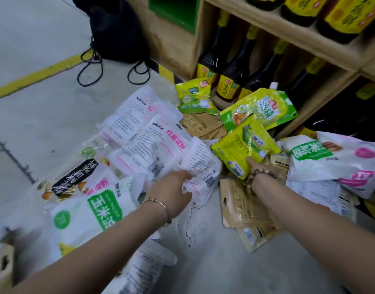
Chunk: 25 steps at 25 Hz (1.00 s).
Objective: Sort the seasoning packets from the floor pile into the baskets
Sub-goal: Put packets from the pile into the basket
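Packets [152, 143] litter grey concrete floor [44, 107] beside wooden shelf [173, 45] of dark bottles [235, 75].

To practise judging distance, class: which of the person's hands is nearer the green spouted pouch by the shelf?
Right. The right hand, gripping a yellow packet, lies just below the green spouted pouch; the left hand is farther down-left, holding a white packet.
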Each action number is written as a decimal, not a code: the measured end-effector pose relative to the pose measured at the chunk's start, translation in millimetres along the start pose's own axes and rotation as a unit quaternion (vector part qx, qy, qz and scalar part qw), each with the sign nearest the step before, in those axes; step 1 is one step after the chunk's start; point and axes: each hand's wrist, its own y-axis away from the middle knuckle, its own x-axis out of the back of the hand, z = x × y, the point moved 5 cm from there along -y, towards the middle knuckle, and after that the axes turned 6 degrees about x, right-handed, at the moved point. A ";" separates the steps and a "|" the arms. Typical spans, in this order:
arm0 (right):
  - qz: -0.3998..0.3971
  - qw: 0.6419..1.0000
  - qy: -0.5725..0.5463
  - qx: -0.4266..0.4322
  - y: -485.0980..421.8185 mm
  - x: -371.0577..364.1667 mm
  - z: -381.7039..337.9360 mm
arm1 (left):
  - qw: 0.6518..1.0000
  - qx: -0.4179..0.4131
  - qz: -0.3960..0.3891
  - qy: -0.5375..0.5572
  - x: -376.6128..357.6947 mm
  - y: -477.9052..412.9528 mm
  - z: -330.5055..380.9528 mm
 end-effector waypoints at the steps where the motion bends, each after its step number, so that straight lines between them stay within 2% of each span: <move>1: -0.002 0.998 -0.060 -0.022 1.2 -2.7 0.6 | 1.000 0.006 0.001 -0.001 0.4 0.7 -2.6; 3: -0.070 0.984 -0.161 -0.044 10.2 -12.6 -4.7 | 1.000 0.008 -0.011 -0.023 -3.4 4.8 -4.4; 5: -0.110 0.979 -0.173 0.005 14.7 -15.5 -15.6 | 0.999 0.008 -0.033 -0.033 -9.6 9.8 -3.7; 9: -0.098 0.946 -0.309 0.020 27.8 -13.5 -13.8 | 1.000 0.007 -0.021 0.010 -2.3 8.7 -4.5; 12: -0.090 0.922 -0.370 0.070 40.2 4.0 -3.8 | 0.990 0.062 0.016 0.128 8.8 7.4 -9.7; 16: -0.144 0.925 -0.317 0.153 69.0 27.4 0.8 | 0.932 0.098 0.056 0.344 22.9 2.2 -3.1; 18: -0.205 0.917 -0.284 0.190 94.2 28.4 -1.0 | 0.899 0.123 0.011 0.420 21.0 -1.7 2.7; 21: -0.294 0.896 -0.259 0.210 133.0 16.5 -3.3 | 0.828 0.188 -0.102 0.518 8.8 2.6 6.0; 22: -0.313 0.891 -0.254 0.208 143.3 11.0 -3.5 | 0.822 0.193 -0.111 0.524 7.6 6.0 4.5; 25: -0.344 0.881 -0.244 0.214 165.7 -5.1 -9.9 | 0.834 0.202 -0.093 0.505 10.6 12.3 -3.9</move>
